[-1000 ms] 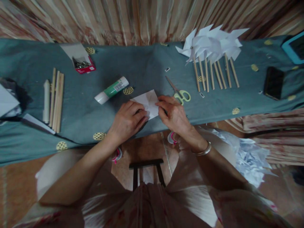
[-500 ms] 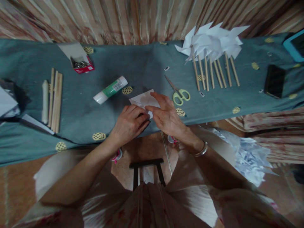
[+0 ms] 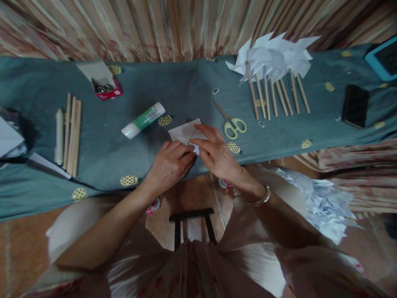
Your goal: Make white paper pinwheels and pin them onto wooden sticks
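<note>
A small white sheet of paper (image 3: 182, 131) with fold or cut lines lies near the table's front edge, partly hidden under both hands. My left hand (image 3: 170, 162) is closed on its lower left part, with the fingers curled and the fingertips near the middle of the sheet. From the right, my right hand (image 3: 217, 153) rests on the paper, its fingers apart. One fingertip is by the sheet's upper right edge and another touches near its centre. Close by are a green and white glue stick (image 3: 143, 120) on the left and green-handled scissors (image 3: 231, 124) on the right.
Several white paper pinwheels (image 3: 273, 58) on wooden sticks lie at the back right. A phone (image 3: 356, 106) is farther right. On the left are wooden sticks (image 3: 73, 138), an open red box (image 3: 107, 89) of small metal pieces and stacked paper (image 3: 10, 136). Paper scraps (image 3: 325, 203) sit below right.
The view has shifted slightly, so the table's things appear a little lower. Both hands stay on the paper in nearly the same pose.
</note>
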The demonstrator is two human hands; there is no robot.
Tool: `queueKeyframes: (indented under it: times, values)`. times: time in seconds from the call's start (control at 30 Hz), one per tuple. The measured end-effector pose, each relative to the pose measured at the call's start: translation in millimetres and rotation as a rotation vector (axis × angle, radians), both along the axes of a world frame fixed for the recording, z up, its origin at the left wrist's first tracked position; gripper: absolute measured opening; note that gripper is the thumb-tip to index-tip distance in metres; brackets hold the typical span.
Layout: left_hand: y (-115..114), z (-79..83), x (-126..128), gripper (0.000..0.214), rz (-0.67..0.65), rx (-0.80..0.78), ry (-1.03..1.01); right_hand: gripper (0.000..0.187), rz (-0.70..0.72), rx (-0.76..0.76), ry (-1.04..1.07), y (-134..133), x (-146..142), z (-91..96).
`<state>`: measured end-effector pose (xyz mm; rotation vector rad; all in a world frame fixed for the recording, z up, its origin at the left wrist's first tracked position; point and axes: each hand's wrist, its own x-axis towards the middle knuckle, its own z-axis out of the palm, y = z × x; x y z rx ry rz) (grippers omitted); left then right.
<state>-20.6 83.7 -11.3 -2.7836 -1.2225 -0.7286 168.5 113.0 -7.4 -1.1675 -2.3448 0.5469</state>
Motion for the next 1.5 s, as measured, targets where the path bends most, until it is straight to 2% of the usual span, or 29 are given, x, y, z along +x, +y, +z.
queueKeyframes:
  times: [0.17, 0.4, 0.57, 0.83, 1.03, 1.2, 1.37, 1.5]
  values:
    - [-1, -0.2, -1, 0.016, 0.011, 0.015, -0.002, 0.045, -0.05, -0.016, 0.092, 8, 15, 2.6]
    - [1, -2.9, -12, 0.015, 0.035, 0.036, 0.002, 0.049, 0.055, -0.138, 0.071, 10, 21, 2.8]
    - [0, -3.1, -16, 0.013, 0.018, 0.06, 0.003, 0.037, 0.063, -0.219, 0.169, 11, 24, 2.3]
    - [-3, 2.9, -19, 0.015, -0.028, -0.003, 0.004, 0.008, 0.085, -0.364, 0.332, 12, 26, 6.7]
    - [-7, 2.7, -15, 0.015, -0.042, -0.04, -0.035, 0.008, 0.062, -0.315, 0.294, 11, 22, -0.3]
    - [-9, -0.7, -10, 0.02, -0.05, -0.01, -0.048, 0.008, -0.041, -0.273, 0.279, 9, 17, -6.8]
    - [-10, -1.6, -9, 0.019, -0.068, -0.007, -0.022, 0.008, -0.134, -0.227, 0.247, 7, 9, -6.1]
    - [-9, -2.0, -10, 0.017, -0.077, -0.041, -0.012, 0.009, -0.153, -0.182, 0.218, 5, 4, -5.9]
